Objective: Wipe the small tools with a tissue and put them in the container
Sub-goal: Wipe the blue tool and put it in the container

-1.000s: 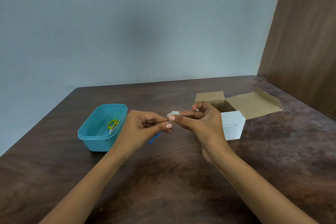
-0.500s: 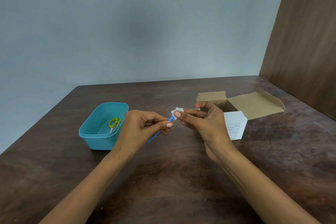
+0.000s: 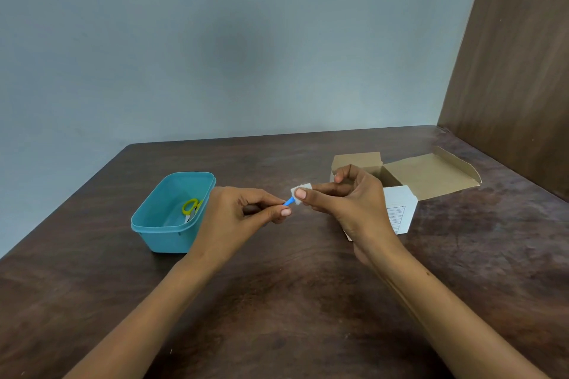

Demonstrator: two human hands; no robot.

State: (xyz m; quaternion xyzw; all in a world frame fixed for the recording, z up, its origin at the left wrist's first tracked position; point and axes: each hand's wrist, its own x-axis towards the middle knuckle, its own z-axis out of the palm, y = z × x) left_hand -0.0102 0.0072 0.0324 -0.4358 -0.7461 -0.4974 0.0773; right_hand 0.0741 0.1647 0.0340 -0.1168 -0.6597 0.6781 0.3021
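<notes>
My left hand (image 3: 243,214) pinches a thin blue tool (image 3: 288,202) above the table's middle; only a short blue stretch shows between the hands. My right hand (image 3: 345,203) holds a small folded white tissue (image 3: 300,191) pressed around the tool's tip with thumb and forefinger. To the left stands a teal plastic container (image 3: 166,234), with small yellow-handled scissors (image 3: 191,208) lying inside it.
An open cardboard box (image 3: 431,175) with its lid flap folded back stands behind my right hand; its white printed side (image 3: 398,209) faces me. The dark wooden table (image 3: 292,301) meets a wood panel wall (image 3: 517,71) on the right.
The hands have drawn apart a little. The tissue has slid along the blue tool toward its tip, and the tool's lower end has gone out of sight behind my left hand.
</notes>
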